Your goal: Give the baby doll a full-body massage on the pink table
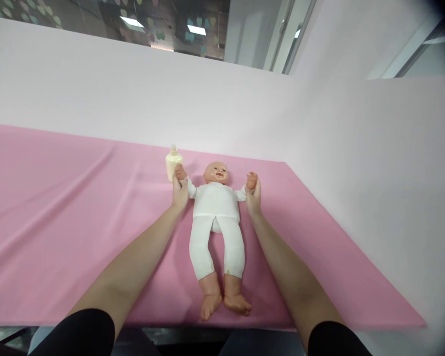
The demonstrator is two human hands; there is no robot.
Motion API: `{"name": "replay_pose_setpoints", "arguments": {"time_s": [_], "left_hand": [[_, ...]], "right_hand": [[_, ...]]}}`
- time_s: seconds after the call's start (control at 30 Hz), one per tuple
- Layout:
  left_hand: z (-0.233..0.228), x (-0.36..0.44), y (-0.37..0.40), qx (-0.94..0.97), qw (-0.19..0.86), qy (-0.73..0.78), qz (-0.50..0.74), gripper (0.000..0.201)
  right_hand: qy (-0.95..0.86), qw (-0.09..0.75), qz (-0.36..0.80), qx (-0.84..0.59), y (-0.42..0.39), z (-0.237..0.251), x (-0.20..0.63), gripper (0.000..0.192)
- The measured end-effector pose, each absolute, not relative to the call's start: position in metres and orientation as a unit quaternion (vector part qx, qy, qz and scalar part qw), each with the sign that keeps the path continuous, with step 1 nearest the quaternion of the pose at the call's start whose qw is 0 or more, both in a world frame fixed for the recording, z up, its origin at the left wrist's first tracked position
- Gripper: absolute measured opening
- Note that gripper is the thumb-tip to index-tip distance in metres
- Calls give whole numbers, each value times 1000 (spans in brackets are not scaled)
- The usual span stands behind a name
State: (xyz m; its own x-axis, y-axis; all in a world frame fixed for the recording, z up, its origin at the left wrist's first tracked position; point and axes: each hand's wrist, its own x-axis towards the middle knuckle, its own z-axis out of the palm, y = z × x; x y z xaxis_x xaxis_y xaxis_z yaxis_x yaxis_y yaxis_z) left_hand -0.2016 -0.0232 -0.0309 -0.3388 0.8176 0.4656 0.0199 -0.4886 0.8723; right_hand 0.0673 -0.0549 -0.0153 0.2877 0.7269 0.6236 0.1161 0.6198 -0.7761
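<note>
A baby doll (215,202) with a white cloth body lies on its back on the pink sheet, its head away from me and its bare feet toward me. Its arms are spread out and bent up at the sides. My left hand (179,192) is closed around the doll's arm on the left, just below its small hand. On the other side, my right hand (254,196) grips the doll's other arm near the wrist. Right behind my left hand stands a pump bottle (173,163) of pale yellow liquid, partly covered by the doll's hand.
The pink sheet (77,207) covers a table whose near edge is by my legs. A white wall (126,94) rises behind it, with a window (170,24) above. Another white wall (374,173) runs along the right side.
</note>
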Motion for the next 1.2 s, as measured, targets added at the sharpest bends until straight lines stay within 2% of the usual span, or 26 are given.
{"name": "replay_pose_setpoints", "arguments": {"time_s": [0.13,0.2,0.27,0.5,0.67,0.83,0.97,1.07,1.2], "left_hand": [[-44,-218,-1,345,341,497,719,32],[-48,-223,5,312,371,504,715,28],[-49,-225,6,292,390,497,719,27],[-44,-219,1,233,399,469,753,33],[-35,-213,-14,375,337,456,733,47],[-26,-199,-34,609,256,408,630,52],[-25,-191,-37,770,158,406,466,48],[-27,-189,-35,799,127,423,409,47],[-28,-189,-34,799,120,425,409,48]], "right_hand": [[-373,788,233,-431,-37,-31,86,60],[-258,794,270,-480,-28,-43,96,55],[-230,791,283,-492,-21,-53,102,52],[-268,779,272,-497,-23,-58,103,54],[-411,768,193,-451,-43,-32,84,62],[-590,681,199,-385,-60,-17,63,57],[-715,547,151,-408,-62,-23,57,52],[-780,455,100,-418,-61,-25,55,50],[-794,428,73,-426,-62,-22,54,52]]}}
